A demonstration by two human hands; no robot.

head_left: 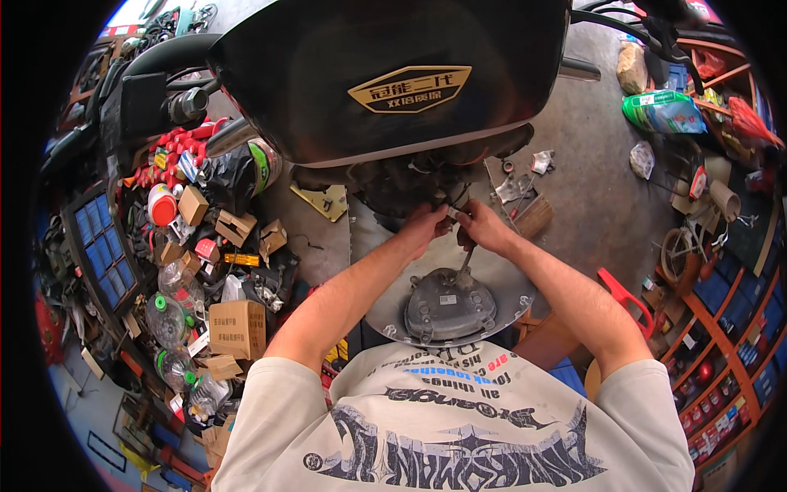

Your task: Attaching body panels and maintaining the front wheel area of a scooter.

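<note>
My left hand (pixel 422 229) and my right hand (pixel 485 228) meet below the dark underside of a scooter's front. Their fingers are closed around a small pale wire connector (pixel 452 212), partly hidden by the fingertips. From beneath my right hand a dark cable (pixel 466 261) runs down to the back of a round black headlight unit (pixel 459 309). The unit sits in a broad pale panel (pixel 385 305) resting against my lap. Just above my hands hang dark wires (pixel 426 182). Overhead is the black front cover (pixel 393 49) with a gold badge.
To the left lies a heap with a cardboard box (pixel 238 328), plastic bottles (pixel 166 320) and red parts (pixel 176 152). A yellow plate (pixel 320 202) lies on the floor. At right are a red plastic handle-like piece (pixel 627 302), orange shelving (pixel 730 353) and a green-and-blue bag (pixel 664 111).
</note>
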